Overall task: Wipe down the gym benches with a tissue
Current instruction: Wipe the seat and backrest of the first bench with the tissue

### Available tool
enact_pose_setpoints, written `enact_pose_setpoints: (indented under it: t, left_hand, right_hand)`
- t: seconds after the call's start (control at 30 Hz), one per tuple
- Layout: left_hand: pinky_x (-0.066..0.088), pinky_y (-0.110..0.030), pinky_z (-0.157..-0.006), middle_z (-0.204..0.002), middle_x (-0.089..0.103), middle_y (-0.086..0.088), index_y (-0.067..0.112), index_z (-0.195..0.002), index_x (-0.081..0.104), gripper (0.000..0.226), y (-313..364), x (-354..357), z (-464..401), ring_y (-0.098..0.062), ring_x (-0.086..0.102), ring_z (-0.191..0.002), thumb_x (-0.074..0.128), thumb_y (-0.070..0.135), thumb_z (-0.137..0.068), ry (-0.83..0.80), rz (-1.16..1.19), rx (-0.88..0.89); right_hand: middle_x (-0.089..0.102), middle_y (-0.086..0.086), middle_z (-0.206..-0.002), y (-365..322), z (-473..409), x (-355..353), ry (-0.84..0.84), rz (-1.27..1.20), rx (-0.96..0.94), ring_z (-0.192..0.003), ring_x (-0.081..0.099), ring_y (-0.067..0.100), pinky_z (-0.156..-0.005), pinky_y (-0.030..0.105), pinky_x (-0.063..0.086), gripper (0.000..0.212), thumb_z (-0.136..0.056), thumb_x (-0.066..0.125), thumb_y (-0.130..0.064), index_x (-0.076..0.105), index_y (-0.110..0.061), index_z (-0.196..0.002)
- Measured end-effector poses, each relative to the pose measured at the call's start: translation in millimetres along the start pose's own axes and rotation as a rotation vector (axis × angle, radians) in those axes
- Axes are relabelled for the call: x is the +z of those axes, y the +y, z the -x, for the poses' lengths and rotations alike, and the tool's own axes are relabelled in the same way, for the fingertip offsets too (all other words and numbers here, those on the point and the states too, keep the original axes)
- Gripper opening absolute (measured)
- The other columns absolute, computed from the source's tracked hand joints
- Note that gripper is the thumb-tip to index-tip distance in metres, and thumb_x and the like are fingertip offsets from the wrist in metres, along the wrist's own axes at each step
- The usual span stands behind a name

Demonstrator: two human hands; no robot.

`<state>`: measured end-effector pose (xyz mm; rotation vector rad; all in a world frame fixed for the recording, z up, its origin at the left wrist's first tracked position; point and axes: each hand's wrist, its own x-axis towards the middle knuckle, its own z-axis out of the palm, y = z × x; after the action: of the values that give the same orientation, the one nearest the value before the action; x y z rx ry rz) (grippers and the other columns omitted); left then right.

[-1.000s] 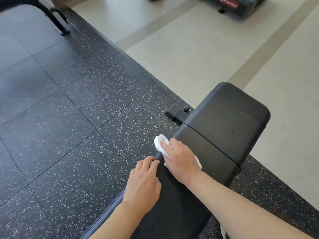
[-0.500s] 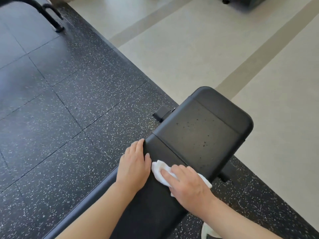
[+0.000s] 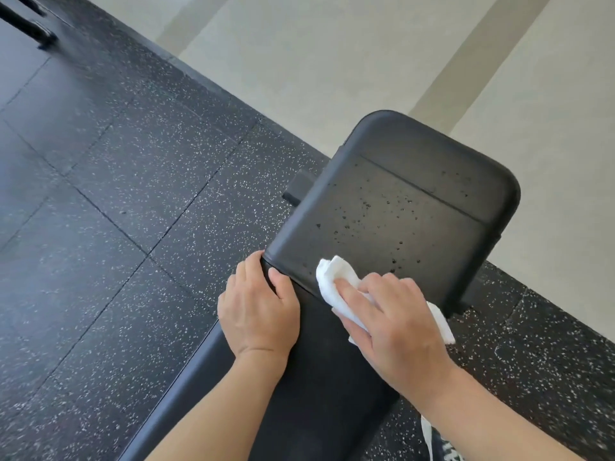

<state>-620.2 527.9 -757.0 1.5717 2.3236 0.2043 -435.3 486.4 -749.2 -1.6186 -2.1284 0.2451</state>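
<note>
Head view shows my right hand has carried the tissue from the near pad's left edge across the seam onto the far pad of the bench, fingers flat, pressing it down. My left hand now grips that left edge. I'd judge the droplet-speckled far pad comes next. Count: one tissue, one bench, two hands.
</note>
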Motion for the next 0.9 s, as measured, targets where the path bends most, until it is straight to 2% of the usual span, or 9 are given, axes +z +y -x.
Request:
enact_pose_setpoints:
  t: [0.13, 0.23, 0.3, 0.4, 0.5, 0.67, 0.77, 0.9]
  left_hand:
    - [0.046, -0.046, -0.088, -0.116, 0.069, 0.0, 0.019, -0.13, 0.061, 0.058, -1, 3, -3, -0.029, 0.062, -0.103, 0.021, 0.043, -0.095, -0.01, -0.003, 0.011]
    - [0.042, -0.045, -0.081, -0.104, 0.066, 0.003, 0.022, -0.115, 0.06, 0.042, -6, 6, -4, -0.028, 0.059, -0.096, 0.025, 0.042, -0.1, -0.026, 0.002, 0.007]
    - [0.038, -0.042, -0.077, -0.097, 0.063, 0.003, 0.022, -0.105, 0.056, 0.034, -7, 7, -4, -0.029, 0.057, -0.091, 0.028, 0.04, -0.1, -0.006, 0.015, 0.003]
    - [0.039, -0.044, -0.08, -0.105, 0.065, 0.0, 0.021, -0.113, 0.058, 0.045, -3, 6, -3, -0.029, 0.058, -0.096, 0.021, 0.04, -0.096, 0.006, 0.008, 0.025]
    - [0.044, -0.047, -0.087, -0.117, 0.067, -0.001, 0.02, -0.127, 0.059, 0.052, -1, 5, -1, -0.031, 0.06, -0.105, 0.022, 0.039, -0.095, 0.022, 0.0, 0.04]
    - [0.043, -0.047, -0.088, -0.119, 0.067, -0.003, 0.019, -0.129, 0.059, 0.051, -2, 6, -1, -0.032, 0.059, -0.105, 0.025, 0.039, -0.095, 0.008, 0.015, 0.032]
    - [0.043, -0.046, -0.088, -0.119, 0.067, -0.001, 0.019, -0.13, 0.059, 0.053, -2, 6, -1, -0.031, 0.06, -0.105, 0.024, 0.039, -0.096, 0.01, 0.008, 0.04]
    - [0.044, -0.046, -0.087, -0.121, 0.068, -0.002, 0.019, -0.129, 0.059, 0.056, -2, 7, -2, -0.032, 0.06, -0.106, 0.021, 0.041, -0.095, 0.015, 0.013, 0.041]
  right_hand:
    - [0.056, 0.005, -0.081, -36, -57, 37, 0.082, -0.033, 0.038, -0.068, 0.049, 0.027, -0.061, 0.04, 0.039, 0.024, -0.1, 0.064, -0.028, 0.075, -0.01, -0.11]
    - [0.057, 0.007, -0.08, -54, -97, 49, 0.029, -0.084, 0.067, -0.068, 0.051, 0.028, -0.061, 0.039, 0.034, 0.016, -0.084, 0.073, -0.023, 0.074, -0.01, -0.095]
    - [0.057, 0.006, -0.079, -54, -103, 47, -0.011, -0.098, 0.044, -0.068, 0.05, 0.027, -0.061, 0.039, 0.034, 0.012, -0.082, 0.073, -0.021, 0.073, -0.012, -0.089]
    - [0.055, 0.004, -0.078, -34, -77, 29, -0.041, -0.103, 0.007, -0.067, 0.048, 0.025, -0.061, 0.037, 0.036, 0.017, -0.095, 0.065, -0.025, 0.076, -0.012, -0.098]
    - [0.055, 0.004, -0.081, -1, -24, 3, -0.07, -0.05, -0.019, -0.068, 0.048, 0.025, -0.062, 0.04, 0.04, 0.027, -0.09, 0.068, -0.012, 0.076, -0.01, -0.115]
    - [0.059, 0.007, -0.091, 43, 44, -26, -0.087, -0.055, 0.008, -0.07, 0.05, 0.027, -0.065, 0.043, 0.04, 0.029, -0.099, 0.06, -0.017, 0.073, -0.007, -0.124]
    - [0.055, 0.006, -0.086, 33, 30, -15, -0.028, -0.047, 0.039, -0.068, 0.048, 0.027, -0.062, 0.043, 0.04, 0.027, -0.093, 0.068, -0.012, 0.075, -0.007, -0.118]
    - [0.055, 0.006, -0.081, -7, -35, 16, 0.033, -0.053, 0.107, -0.068, 0.05, 0.028, -0.06, 0.039, 0.037, 0.028, -0.081, 0.075, -0.008, 0.076, -0.008, -0.109]
